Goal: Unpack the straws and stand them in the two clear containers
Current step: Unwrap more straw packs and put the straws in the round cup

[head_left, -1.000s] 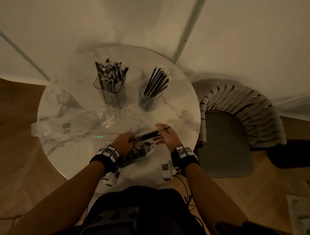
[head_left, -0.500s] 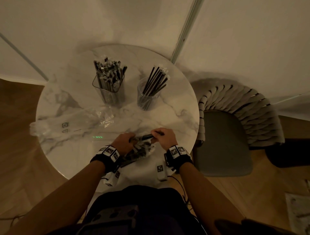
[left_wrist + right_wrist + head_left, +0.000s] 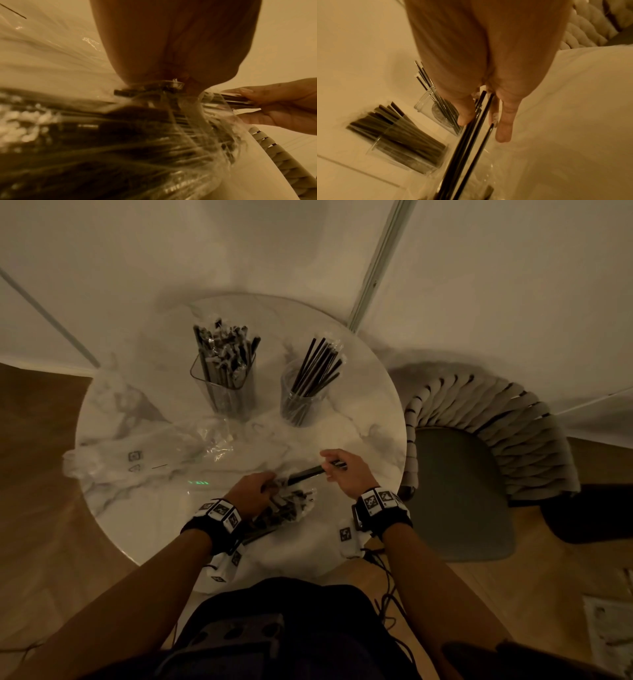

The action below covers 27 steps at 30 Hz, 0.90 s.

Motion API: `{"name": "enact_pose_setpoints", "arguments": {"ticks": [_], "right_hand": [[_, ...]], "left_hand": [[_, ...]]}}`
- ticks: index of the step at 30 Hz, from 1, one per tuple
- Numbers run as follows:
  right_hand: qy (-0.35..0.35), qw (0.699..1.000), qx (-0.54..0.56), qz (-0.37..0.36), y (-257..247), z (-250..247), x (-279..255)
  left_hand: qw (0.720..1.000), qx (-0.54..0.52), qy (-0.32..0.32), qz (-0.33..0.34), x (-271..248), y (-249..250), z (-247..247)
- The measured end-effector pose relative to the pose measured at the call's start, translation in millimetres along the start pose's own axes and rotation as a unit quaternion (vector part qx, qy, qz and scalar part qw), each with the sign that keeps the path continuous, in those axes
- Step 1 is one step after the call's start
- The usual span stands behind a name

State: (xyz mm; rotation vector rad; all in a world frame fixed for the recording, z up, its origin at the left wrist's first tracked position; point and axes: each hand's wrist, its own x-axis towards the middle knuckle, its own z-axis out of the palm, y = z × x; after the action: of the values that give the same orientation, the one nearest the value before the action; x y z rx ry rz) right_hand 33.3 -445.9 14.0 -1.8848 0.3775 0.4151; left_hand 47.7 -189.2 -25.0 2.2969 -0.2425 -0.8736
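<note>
At the left of the head view an empty clear wrapper (image 3: 137, 457) lies flat on the bench (image 3: 363, 419). Up centre-left, the square container (image 3: 227, 385) stands packed with wrapped straws, and beside it the round container (image 3: 299, 402) has thin black straws leaning right. Lower centre, the left hand (image 3: 251, 494) has its fingers clamped on the straw packet (image 3: 287, 505). To its right, the right hand (image 3: 346, 470) has its fingers pinched around several black straws (image 3: 306, 473) partly out of that packet.
</note>
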Motion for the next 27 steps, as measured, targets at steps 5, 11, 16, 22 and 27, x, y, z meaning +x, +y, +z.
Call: {"name": "enact_pose_setpoints", "arguments": {"ticks": [5, 11, 16, 22, 27], "right_hand": [[-0.011, 1.000, 0.003, 0.020, 2.7, -4.1, -3.0], [0.024, 0.999, -0.031, 0.009, -13.6, -30.0, -7.9], [0.038, 0.996, -0.080, -0.012, -27.6, -76.2, -10.8], [0.095, 0.993, -0.072, -0.010, -60.2, -123.7, -23.6], [0.109, 0.990, -0.066, -0.061, -95.6, -132.3, -40.4]], "left_hand": [[1.000, 0.020, -0.013, -0.006, -0.8, -4.6, 0.5], [0.999, 0.034, 0.004, -0.023, 1.9, -6.2, 1.5], [0.997, 0.064, 0.033, -0.034, -1.1, -2.8, -2.9], [0.994, 0.091, 0.059, -0.009, -0.4, 4.8, -7.4], [0.976, -0.174, 0.132, 0.026, -1.6, 26.4, -15.5]]}}
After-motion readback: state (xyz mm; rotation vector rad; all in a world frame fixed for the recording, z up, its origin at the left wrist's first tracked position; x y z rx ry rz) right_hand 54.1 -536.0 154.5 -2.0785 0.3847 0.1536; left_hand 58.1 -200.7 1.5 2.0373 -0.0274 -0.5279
